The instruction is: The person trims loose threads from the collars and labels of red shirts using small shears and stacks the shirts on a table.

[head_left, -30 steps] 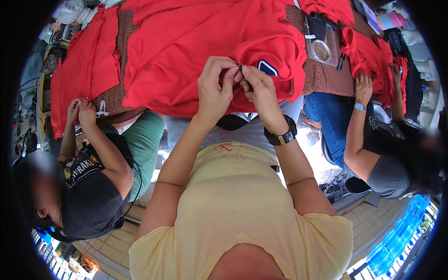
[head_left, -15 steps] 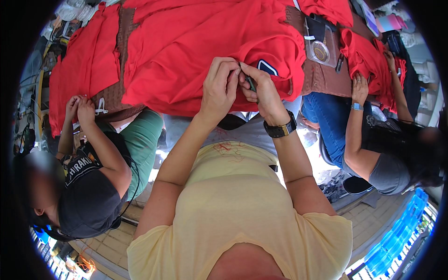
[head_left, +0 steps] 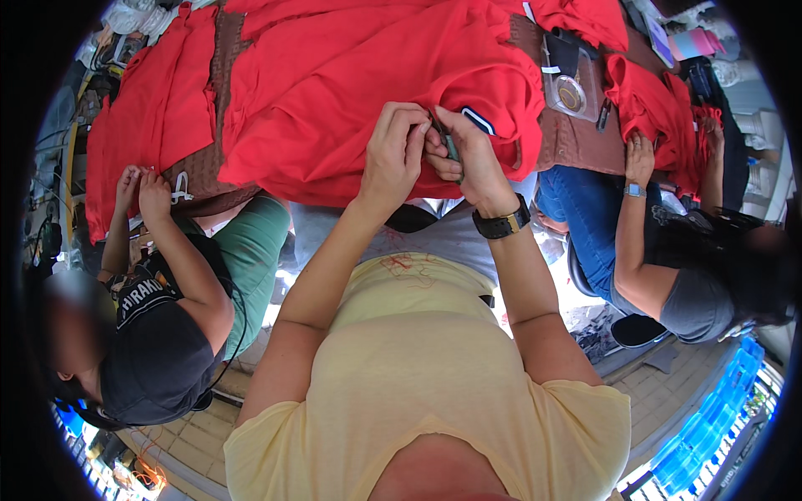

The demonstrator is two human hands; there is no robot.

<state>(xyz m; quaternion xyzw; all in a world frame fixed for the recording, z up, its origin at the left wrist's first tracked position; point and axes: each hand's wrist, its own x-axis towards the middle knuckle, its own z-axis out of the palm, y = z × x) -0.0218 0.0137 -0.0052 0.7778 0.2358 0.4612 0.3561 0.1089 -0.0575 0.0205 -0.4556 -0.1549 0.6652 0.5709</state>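
Observation:
Over the near edge of the table, my left hand (head_left: 394, 159) is closed, thumb and forefinger pinched together; whatever lies between them is too small to make out. Beside it, almost touching its fingertips, my right hand (head_left: 479, 171) wraps its fingers round a small green-handled tool (head_left: 452, 148) that looks like thread snips. Its dark tip points toward the left fingertips, and my fingers cover most of it. Beneath and beyond both hands spreads a red garment (head_left: 334, 100), bunched into folds on the right. A dark blue patch with a white border (head_left: 479, 119) shows on it.
A clear plastic box (head_left: 578, 98) with a ring-shaped roll sits right of the garment, near a black pen-like item (head_left: 604, 115). People on both sides handle red cloth (head_left: 150, 117). A white looped strip (head_left: 180, 189) lies at left. Red threads (head_left: 407, 269) cling to my yellow shirt.
My right thumb has lifted and straightened slightly away from the left fingertips. The left hand stays nearly in place. At far right, the co-worker's farther hand has shifted a little.

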